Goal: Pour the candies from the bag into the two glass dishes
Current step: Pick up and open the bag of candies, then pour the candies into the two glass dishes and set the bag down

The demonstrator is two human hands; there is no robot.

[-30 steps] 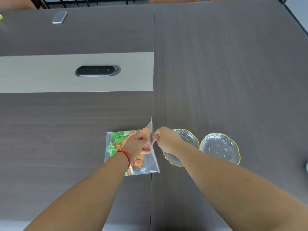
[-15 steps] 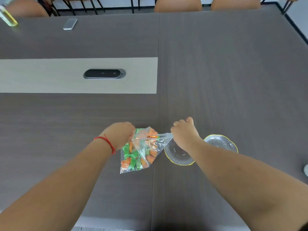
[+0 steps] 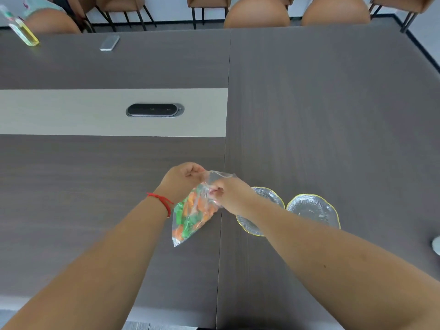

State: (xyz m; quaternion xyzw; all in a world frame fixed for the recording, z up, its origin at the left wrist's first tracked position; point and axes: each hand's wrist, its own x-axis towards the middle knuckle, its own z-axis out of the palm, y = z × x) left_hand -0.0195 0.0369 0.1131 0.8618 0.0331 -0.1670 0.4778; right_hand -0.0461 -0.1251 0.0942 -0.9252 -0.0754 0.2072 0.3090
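Observation:
A clear plastic bag (image 3: 192, 215) of orange and green candies hangs above the dark table, its mouth uppermost. My left hand (image 3: 184, 179), a red string on its wrist, pinches the bag's top edge on the left. My right hand (image 3: 232, 194) pinches the top edge on the right. Two empty glass dishes with gold rims sit on the table to the right: the nearer left dish (image 3: 269, 198) is partly hidden under my right forearm, and the right dish (image 3: 313, 209) lies in full view beside it.
A black oval panel (image 3: 154, 110) sits in the pale strip (image 3: 71, 113) across the table. A phone (image 3: 109, 43) and a yellow-tinted bottle (image 3: 25, 33) lie at the far left. Chairs (image 3: 257, 15) line the far edge. A white object (image 3: 437, 245) shows at the right border.
The bag has come up off the table and now hangs from both hands. My right hand has moved back toward the left hand at the bag's mouth.

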